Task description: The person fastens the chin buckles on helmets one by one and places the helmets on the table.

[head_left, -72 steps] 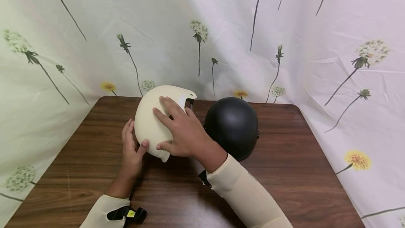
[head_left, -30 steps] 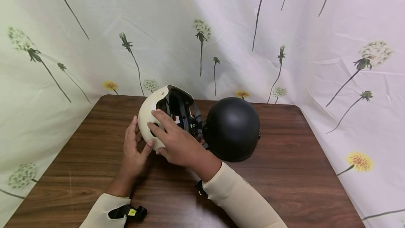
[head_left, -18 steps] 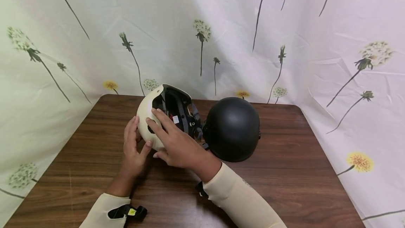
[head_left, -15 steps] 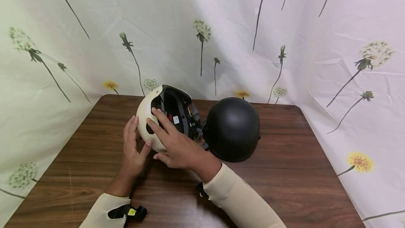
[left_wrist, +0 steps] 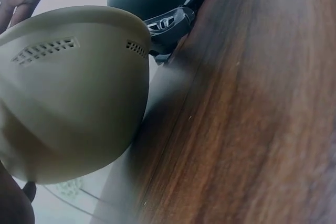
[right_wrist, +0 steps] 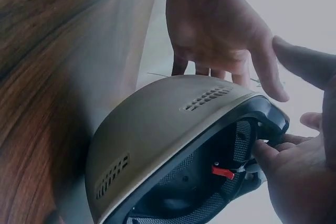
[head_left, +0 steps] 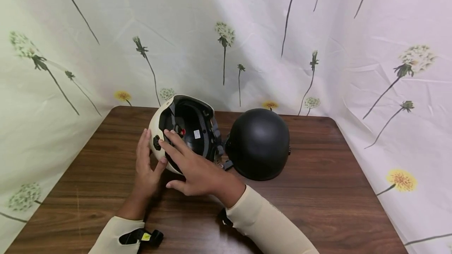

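A cream helmet (head_left: 159,122) lies tipped on its side on the wooden table (head_left: 318,191), its dark padded inside (head_left: 192,128) turned toward me. My left hand (head_left: 148,156) rests against the shell's left side with straight fingers, thumb touching the lower shell. My right hand (head_left: 187,167) reaches over the near rim, its outstretched fingers lying on the rim and the padding. In the right wrist view its fingertips (right_wrist: 265,153) touch the rim of the cream helmet (right_wrist: 157,129), near a small red tab (right_wrist: 223,172). The left hand (right_wrist: 215,30) shows behind the shell.
A matte black helmet (head_left: 259,142) stands dome up just right of the cream one, their dark straps and buckle (head_left: 221,156) between them. Flower-print cloth (head_left: 370,69) hangs close behind and on both sides. Bare wood lies along the near and right parts of the table.
The cream helmet has rolled from dome up onto its side, so its inside faces me. My right hand slid from the dome to the rim; my left hand stayed on the left side.
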Available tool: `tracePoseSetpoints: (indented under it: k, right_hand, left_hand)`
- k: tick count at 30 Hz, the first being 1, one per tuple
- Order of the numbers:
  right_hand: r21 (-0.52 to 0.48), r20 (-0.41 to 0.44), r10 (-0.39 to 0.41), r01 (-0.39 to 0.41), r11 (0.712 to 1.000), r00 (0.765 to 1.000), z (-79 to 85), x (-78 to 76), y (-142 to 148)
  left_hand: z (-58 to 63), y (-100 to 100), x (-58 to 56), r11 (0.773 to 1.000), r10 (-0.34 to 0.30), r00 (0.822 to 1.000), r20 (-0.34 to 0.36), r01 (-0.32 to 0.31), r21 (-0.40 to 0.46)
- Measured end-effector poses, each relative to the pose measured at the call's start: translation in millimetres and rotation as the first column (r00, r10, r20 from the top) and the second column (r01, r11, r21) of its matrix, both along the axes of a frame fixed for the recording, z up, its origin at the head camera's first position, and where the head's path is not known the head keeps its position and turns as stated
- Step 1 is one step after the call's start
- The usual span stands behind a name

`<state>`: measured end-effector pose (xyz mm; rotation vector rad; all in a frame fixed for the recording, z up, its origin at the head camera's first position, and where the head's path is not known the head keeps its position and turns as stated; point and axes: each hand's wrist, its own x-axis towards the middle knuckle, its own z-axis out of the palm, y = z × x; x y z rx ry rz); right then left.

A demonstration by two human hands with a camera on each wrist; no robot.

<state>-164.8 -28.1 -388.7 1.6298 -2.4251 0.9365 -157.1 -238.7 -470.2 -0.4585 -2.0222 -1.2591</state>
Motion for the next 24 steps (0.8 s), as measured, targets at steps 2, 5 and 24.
tracePoseSetpoints:
  k: [2, 5, 24]
  right_hand:
    - [0.007, 0.012, 0.002, -0.002, 1.000, 1.000, -0.2, 0.1, -0.8]
    - [0.015, 0.017, 0.001, -0.001, 1.000, 1.000, -0.3, 0.0, -2.3]
    - [0.090, 0.062, 0.023, -0.029, 0.996, 0.998, -13.4, 3.6, -12.3]
  left_hand:
    - [0.1, 0.2, -1.4, 1.000, 0.005, 1.000, -0.025, -0.006, -0.018]
    - [-0.5, 0.5, -3.0, 1.000, -0.012, 0.999, -0.053, 0.010, -0.028]
    - [-1.7, 4.9, -0.1, 0.976, -0.175, 0.981, 0.084, 0.162, 0.149]
